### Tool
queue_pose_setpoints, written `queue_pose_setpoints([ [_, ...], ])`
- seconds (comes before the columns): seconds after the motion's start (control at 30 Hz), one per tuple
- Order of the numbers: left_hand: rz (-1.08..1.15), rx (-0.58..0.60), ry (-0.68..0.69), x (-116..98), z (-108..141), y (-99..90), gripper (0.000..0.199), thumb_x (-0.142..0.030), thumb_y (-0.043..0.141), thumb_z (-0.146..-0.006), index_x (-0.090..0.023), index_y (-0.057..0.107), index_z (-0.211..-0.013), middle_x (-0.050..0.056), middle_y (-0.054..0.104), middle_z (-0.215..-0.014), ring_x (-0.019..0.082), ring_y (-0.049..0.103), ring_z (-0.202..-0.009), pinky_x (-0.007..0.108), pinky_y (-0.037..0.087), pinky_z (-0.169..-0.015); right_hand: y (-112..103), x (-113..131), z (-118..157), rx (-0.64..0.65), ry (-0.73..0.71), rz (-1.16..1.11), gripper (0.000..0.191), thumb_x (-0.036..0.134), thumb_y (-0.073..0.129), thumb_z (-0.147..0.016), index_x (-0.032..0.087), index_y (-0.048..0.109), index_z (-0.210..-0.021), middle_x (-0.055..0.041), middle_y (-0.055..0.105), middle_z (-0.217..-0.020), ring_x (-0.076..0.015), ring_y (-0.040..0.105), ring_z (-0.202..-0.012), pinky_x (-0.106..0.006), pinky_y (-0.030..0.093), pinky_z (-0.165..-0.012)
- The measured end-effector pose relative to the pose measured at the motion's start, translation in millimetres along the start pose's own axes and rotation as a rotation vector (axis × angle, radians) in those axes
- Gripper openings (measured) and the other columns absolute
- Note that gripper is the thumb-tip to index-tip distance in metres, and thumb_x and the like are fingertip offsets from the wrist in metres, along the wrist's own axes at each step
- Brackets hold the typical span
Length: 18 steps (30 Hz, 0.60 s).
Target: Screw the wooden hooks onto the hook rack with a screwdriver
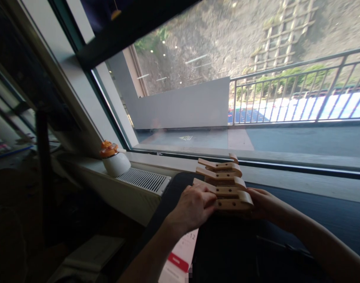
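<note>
Several curved wooden pieces with dark holes form a stacked wooden rack (pixel 227 190) near the edge of the dark surface by the window. My left hand (pixel 197 202) is closed round its left front end, fingers curled against the wood. At the opposite end, my right hand (pixel 258 202) grips the side, its fingers partly hidden behind the wood. Beneath my left forearm a phone screen or sheet (pixel 182 251) in white and red shows.
A white container with an orange top (pixel 116 159) stands on the vented ledge (pixel 144 179) to the left. The dark table (pixel 303 200) runs along the window. Outside are a railing (pixel 289 92) and a rocky slope.
</note>
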<state>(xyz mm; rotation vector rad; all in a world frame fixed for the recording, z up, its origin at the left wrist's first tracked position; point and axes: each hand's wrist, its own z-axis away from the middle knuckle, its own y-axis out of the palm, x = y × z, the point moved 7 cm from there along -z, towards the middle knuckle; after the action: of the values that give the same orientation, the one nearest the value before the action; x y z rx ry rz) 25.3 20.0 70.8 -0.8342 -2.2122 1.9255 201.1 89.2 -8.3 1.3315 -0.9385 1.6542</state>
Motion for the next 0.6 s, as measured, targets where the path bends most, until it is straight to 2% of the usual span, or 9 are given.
queue_pose_setpoints([
  [0.17,0.073,-0.021,-0.023,4.4,0.0,6.7,0.013,-0.029,0.062,-0.088,-0.019,0.071,-0.091,0.005,0.066,-0.103,0.021,0.061,-0.098,0.030,0.048,-0.090,-12.2,-13.0,-7.0,0.016,0.108,0.072,0.044,0.051,0.063,-0.080,0.017,0.072,-0.106,-0.0128,0.077,-0.090,-0.0287,0.073,-0.085,-0.036,0.060,-0.066],
  [0.27,0.151,-0.012,-0.045,13.1,1.4,6.9,0.028,-0.028,0.071,-0.080,-0.019,0.071,-0.107,0.007,0.067,-0.108,0.024,0.061,-0.104,0.033,0.048,-0.093,-24.3,-15.4,-3.4,0.043,0.130,0.130,0.044,0.042,0.073,-0.072,0.019,0.072,-0.109,-0.0092,0.077,-0.087,-0.0283,0.073,-0.083,-0.034,0.059,-0.063],
  [0.37,0.310,0.020,-0.046,23.4,1.8,7.6,0.044,-0.024,0.074,-0.074,-0.020,0.068,-0.117,0.006,0.068,-0.113,0.023,0.063,-0.105,0.032,0.049,-0.094,-22.9,-9.5,7.3,0.193,0.028,0.164,0.061,0.035,0.080,-0.066,0.020,0.065,-0.124,-0.0078,0.077,-0.100,-0.0300,0.069,-0.101,-0.037,0.057,-0.082],
  [0.43,0.465,0.069,-0.089,32.9,1.3,12.3,0.047,-0.022,0.074,-0.073,-0.020,0.066,-0.120,0.005,0.069,-0.111,0.021,0.065,-0.099,0.030,0.051,-0.088,-18.0,-7.1,13.5,0.266,-0.043,0.201,0.075,0.038,0.079,-0.071,0.020,0.053,-0.138,-0.0100,0.073,-0.114,-0.0301,0.064,-0.113,-0.037,0.053,-0.092],
  [0.5,0.626,0.134,-0.169,43.5,1.1,20.0,0.049,-0.022,0.074,-0.072,-0.019,0.065,-0.120,0.004,0.070,-0.107,0.019,0.067,-0.091,0.027,0.053,-0.079,-16.1,-9.0,13.9,0.236,-0.065,0.262,0.082,0.045,0.075,-0.076,0.017,0.042,-0.145,-0.0131,0.070,-0.120,-0.0305,0.064,-0.113,-0.039,0.053,-0.093],
  [0.6,0.724,0.169,-0.215,55.7,0.3,25.3,0.046,-0.023,0.077,-0.069,-0.017,0.066,-0.113,0.004,0.067,-0.107,0.019,0.065,-0.090,0.024,0.052,-0.072,-13.7,-11.3,8.6,0.134,-0.104,0.386,0.085,0.055,0.072,-0.075,0.015,0.040,-0.143,-0.0138,0.071,-0.112,-0.0309,0.067,-0.103,-0.042,0.054,-0.088],
])
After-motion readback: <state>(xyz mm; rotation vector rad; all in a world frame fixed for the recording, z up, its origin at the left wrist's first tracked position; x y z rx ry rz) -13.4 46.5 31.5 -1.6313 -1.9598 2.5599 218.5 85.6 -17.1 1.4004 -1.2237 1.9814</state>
